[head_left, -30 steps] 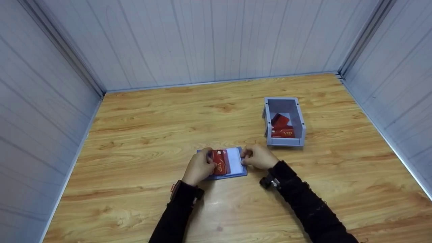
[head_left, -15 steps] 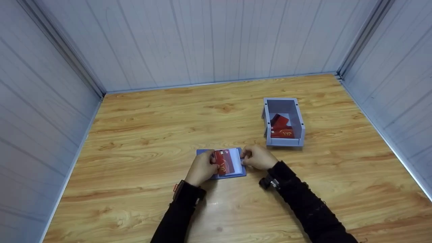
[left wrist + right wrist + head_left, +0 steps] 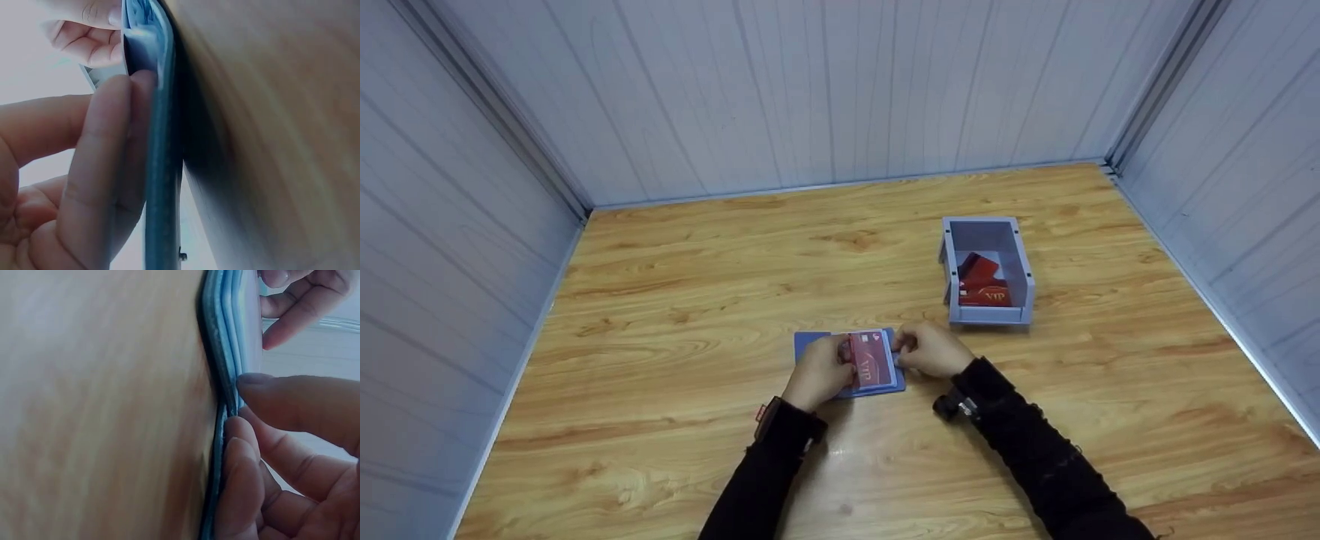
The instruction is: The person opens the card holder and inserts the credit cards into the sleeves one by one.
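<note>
A blue card holder (image 3: 811, 340) lies opened on the table, its white and clear sleeve pages on the right half. A red VIP card (image 3: 876, 358) sits mostly inside the top clear sleeve, looking paler through the plastic. My left hand (image 3: 821, 371) pinches the card's left edge between thumb and fingers. In the left wrist view, those fingers (image 3: 107, 129) reach down at the sleeve's mouth. At the right side, my right hand (image 3: 934, 351) pinches the outer edge of the sleeve pages. The right wrist view shows several stacked page edges (image 3: 233, 332) between its thumb and fingers.
A grey open-front bin (image 3: 990, 316) stands to the right, behind my right hand, with a few red VIP cards (image 3: 986, 294) inside. Pale panel walls (image 3: 810, 97) enclose the wood-grain table (image 3: 697, 285) at the back and both sides.
My left hand has moved right, and the red card has slid from the left deeper into the clear sleeve. The right hand keeps its hold on the page edge.
</note>
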Demonstrator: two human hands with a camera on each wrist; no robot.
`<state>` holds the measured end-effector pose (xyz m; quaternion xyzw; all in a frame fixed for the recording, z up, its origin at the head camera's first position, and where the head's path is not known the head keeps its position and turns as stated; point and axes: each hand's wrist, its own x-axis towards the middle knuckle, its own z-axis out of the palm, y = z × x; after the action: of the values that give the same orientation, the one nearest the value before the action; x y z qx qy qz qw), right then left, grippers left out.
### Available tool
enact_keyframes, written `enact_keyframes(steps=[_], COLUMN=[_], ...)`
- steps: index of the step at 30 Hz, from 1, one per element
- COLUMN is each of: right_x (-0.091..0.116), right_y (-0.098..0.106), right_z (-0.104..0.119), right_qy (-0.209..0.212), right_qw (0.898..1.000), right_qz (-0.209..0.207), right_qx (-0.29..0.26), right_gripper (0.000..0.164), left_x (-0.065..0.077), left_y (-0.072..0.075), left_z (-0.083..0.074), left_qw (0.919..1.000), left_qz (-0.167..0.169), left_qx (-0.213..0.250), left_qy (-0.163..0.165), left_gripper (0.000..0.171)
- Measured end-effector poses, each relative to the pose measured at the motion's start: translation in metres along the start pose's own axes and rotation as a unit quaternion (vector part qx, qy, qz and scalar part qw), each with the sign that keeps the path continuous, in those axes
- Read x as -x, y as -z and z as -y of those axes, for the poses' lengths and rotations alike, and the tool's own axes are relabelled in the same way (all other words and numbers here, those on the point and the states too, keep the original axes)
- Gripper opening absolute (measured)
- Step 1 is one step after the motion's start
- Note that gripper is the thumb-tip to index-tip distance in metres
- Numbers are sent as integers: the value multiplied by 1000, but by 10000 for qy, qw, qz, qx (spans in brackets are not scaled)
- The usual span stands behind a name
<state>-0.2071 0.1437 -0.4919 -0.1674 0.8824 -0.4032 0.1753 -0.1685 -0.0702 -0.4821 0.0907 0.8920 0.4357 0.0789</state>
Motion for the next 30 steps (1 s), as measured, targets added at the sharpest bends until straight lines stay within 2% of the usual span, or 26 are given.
enact_keyframes(steps=[8, 12, 16, 21, 26, 30], right_x=[-1, -1, -2, -2, -2, -1], right_y=[0, 0, -1, -2, -1, -1], right_z=[0, 0, -1, -2, 0, 0], right_qy=[-35, 44, 218, 204, 3, -55], right_qw=[10000, 10000, 9997, 9998, 10000, 10000], right_qz=[25, -5, -55, -62, -36, -17], right_qx=[6, 24, 31, 17, -7, -40], right_gripper=[15, 14, 13, 13, 12, 12], left_x=[0, 3, 9, 18, 24, 29], left_y=[-2, -4, -8, -13, -17, -16], left_z=[-2, -6, -8, -8, -8, -5], left_qw=[9996, 9968, 9907, 9782, 9680, 9662], left_qz=[-110, -322, -570, -884, -928, -788], left_qx=[-237, -685, -1168, -1740, -2212, -2358], left_qy=[-135, -250, -396, -712, -741, -680], left_gripper=[27, 20, 18, 27, 31, 39])
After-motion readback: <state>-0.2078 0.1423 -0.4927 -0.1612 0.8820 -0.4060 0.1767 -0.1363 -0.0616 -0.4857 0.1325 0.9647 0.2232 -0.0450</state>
